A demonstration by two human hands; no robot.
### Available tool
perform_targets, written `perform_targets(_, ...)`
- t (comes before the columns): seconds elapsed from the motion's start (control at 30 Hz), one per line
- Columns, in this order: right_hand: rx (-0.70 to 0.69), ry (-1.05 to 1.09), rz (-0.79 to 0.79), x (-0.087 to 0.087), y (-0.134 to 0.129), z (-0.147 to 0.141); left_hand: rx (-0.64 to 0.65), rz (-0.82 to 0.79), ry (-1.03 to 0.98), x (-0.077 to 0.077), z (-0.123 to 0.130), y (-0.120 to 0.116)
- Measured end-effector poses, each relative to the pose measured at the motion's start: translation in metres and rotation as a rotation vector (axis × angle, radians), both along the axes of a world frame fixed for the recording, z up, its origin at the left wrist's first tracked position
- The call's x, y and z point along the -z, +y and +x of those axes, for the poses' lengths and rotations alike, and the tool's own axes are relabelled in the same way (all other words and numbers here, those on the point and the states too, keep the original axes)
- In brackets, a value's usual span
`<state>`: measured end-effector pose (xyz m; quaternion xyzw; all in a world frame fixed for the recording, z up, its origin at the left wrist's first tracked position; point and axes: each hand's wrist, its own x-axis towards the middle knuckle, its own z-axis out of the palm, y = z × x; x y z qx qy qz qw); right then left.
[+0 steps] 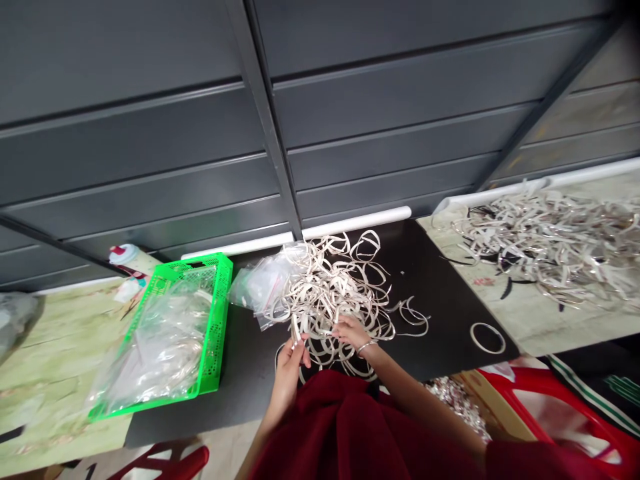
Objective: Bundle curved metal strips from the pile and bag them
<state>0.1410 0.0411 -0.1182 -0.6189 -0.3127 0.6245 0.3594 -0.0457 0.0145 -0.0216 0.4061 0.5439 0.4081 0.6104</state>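
Observation:
A tangled heap of thin cream-and-silver curved bands (330, 287) lies on the black tabletop in front of me. At its near left edge my left hand (290, 363) is closed, fingers pinching a pale band (296, 330) that points up from the grip. My right hand (351, 333), a bracelet on its wrist, reaches into the near side of the heap with curled fingers. They pinch a pale band, its end partly hidden by the fingers. Clear plastic bags (265, 287) lie against the heap's left side.
A green basket (215, 333) holding bagged bands stands to the left, with a bottle (133, 257) behind it. One ring (487, 338) lies at right. Another large heap of bands (560, 247) covers the right-hand table. A dark panelled wall (390, 100) rises behind.

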Motion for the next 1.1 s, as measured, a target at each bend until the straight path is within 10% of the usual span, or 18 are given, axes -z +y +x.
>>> perform_targets(0.3, -0.173, 0.0, 0.283, -0.043, -0.017, -0.008, -0.065, -0.102, -0.173, -0.004, 0.004, 0.001)
perform_targets(0.53, -0.537, -0.381, 0.801, -0.087, -0.034, -0.015, -0.06, -0.08, -0.3, -0.013, 0.009, 0.006)
perform_targets(1.1, -0.779, -0.54, 0.775, -0.088, -0.039, -0.026, 0.033, -0.108, -0.357, -0.026, 0.013, -0.001)
